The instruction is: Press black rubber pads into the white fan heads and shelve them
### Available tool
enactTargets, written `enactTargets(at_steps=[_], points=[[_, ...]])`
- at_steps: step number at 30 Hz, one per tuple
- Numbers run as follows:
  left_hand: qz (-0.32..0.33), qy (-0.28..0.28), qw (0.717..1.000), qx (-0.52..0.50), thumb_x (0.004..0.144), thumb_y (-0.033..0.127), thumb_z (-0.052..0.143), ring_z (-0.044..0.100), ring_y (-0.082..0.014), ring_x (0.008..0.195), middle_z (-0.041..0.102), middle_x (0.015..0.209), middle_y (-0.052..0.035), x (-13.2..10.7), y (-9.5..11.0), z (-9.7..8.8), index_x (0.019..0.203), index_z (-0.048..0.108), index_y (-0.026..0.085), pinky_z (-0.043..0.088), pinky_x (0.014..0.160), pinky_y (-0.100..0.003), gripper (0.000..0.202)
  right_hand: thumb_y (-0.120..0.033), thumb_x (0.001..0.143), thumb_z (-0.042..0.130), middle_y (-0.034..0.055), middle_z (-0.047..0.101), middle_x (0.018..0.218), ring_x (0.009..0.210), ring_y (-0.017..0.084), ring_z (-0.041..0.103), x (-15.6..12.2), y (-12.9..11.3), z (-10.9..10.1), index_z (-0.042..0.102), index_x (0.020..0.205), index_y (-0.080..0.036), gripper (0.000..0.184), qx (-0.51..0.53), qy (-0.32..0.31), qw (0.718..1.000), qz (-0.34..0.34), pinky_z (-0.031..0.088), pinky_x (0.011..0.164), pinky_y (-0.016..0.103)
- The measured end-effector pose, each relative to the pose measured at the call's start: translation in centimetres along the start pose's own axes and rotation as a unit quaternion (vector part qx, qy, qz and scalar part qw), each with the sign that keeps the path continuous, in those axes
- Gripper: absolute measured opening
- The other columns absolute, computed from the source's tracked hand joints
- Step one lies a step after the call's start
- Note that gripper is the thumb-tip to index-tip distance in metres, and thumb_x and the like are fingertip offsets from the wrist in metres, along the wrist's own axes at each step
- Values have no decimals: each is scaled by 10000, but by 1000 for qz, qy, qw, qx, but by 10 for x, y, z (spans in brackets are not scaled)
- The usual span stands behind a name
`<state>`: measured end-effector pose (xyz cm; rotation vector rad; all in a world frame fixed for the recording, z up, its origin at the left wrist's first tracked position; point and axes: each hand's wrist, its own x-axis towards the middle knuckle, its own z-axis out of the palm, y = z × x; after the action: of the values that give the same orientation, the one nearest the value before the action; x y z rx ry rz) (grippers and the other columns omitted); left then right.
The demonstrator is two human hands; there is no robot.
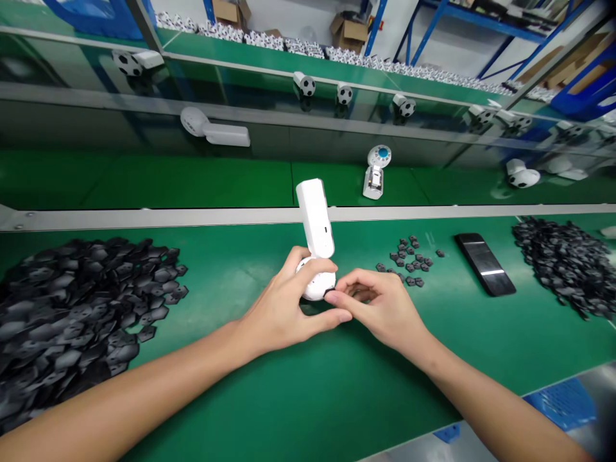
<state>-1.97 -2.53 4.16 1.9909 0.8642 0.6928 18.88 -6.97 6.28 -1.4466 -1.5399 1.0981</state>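
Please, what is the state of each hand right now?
Left hand: holding the white device by its round end.
Right hand: closed, pinching a small black piece at the device's edge.

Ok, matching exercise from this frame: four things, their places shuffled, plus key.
1 White device with dark slot
2 Phone
3 Larger pile of black pieces
4 White device with blue disc

A On green strip beyond pale rail
B Left end of green bench
C Held by left hand
D Right of small loose black pieces

Pairs: 1-C; 2-D; 3-B; 4-A
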Motion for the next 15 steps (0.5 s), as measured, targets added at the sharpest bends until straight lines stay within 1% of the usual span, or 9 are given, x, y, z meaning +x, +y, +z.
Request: enactTargets(at_steps=[4,8,11,15], points=[[17,32,999,-12,918,457,803,603,-179,963,501,1207,-48,-1,-3,4,1295,556,300,540,862,-326,477,-390,910,826,-4,765,706,603,153,670,0,2,3,768,769,-225,224,-37,19,999,-30,512,550,262],[35,41,999,-3,933,459,785,597,-185,953,505,1197,-56,-3,-3,7,1289,560,295,548,834,-324,453,-373,934,805,-13,754,697,580,143,644,-2,2,3,746,760,-229,234,-57,32,996,-58,488,533,262],[23,45,999,13,944,467,766,608,-196,963,489,1230,-75,-4,-2,8,1306,555,296,562,797,-324,453,-353,944,796,-16,750,705,580,142,652,-4,0,4,740,773,-234,216,-66,42,994,-70,496,532,260],[15,47,998,41,963,471,735,626,-211,980,473,1252,-85,-4,0,8,1312,566,299,582,819,-358,424,-307,949,783,-11,755,732,610,150,671,-5,1,4,734,786,-237,185,-74,48,993,-75,524,562,265]])
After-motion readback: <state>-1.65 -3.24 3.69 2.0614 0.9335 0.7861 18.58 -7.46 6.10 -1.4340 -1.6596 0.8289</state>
